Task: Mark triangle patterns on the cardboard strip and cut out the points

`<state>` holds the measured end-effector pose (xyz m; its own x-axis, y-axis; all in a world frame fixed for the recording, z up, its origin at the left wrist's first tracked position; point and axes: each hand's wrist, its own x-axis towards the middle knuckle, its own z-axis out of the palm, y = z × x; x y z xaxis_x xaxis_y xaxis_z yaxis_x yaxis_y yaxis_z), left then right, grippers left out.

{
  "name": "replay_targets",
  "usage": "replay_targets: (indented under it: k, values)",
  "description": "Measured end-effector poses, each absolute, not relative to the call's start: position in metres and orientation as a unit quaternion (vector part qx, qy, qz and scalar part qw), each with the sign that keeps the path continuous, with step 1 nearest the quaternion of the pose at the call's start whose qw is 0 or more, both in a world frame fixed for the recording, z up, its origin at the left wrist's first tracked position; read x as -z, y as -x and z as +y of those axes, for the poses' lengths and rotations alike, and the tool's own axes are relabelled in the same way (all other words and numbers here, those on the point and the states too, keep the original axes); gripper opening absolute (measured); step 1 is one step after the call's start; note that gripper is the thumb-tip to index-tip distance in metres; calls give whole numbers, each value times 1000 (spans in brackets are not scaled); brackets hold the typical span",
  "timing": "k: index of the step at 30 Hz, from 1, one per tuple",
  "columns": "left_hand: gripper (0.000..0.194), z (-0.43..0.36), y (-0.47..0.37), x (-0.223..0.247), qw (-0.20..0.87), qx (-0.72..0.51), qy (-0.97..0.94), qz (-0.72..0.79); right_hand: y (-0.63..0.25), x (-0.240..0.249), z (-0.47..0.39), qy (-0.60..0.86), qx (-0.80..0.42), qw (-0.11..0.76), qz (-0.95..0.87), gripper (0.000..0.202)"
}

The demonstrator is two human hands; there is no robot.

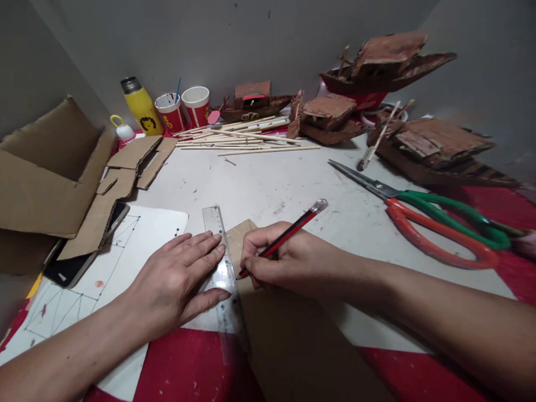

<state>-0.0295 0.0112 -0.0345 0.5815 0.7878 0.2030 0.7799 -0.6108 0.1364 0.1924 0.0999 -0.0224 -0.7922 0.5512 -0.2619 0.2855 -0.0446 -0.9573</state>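
Observation:
My left hand [180, 279] lies flat with its fingers spread, pressing on a clear plastic ruler [229, 285]. The ruler runs along the left edge of a brown cardboard piece [288, 340]. In my right hand [288, 254] is a red and black pencil [288, 237], its tip down at the cardboard beside the ruler's edge. Under and left of my left arm lies a white paper [125, 268] with lines drawn on it. Large scissors [419, 212] with one green and one orange handle lie to the right of my right hand.
A cardboard box [46, 178], cut cardboard pieces [121, 173] and a phone [75, 265] are at left. Behind stand a yellow bottle [144, 109], paper cups [195, 106], wooden sticks [247, 137] and several model boats, one large boat [377, 72] raised at back right.

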Motion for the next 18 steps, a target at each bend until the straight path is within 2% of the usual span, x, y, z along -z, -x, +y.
replay_targets:
  k: [12, 18]
  values:
    - [53, 9, 30, 37, 12, -126, -888, 441, -193, 20, 101, 345, -710, 100, -606, 9]
    - [50, 9, 33, 38, -6, -145, -888, 436, -195, 30, 111, 351, -720, 283, -527, 9]
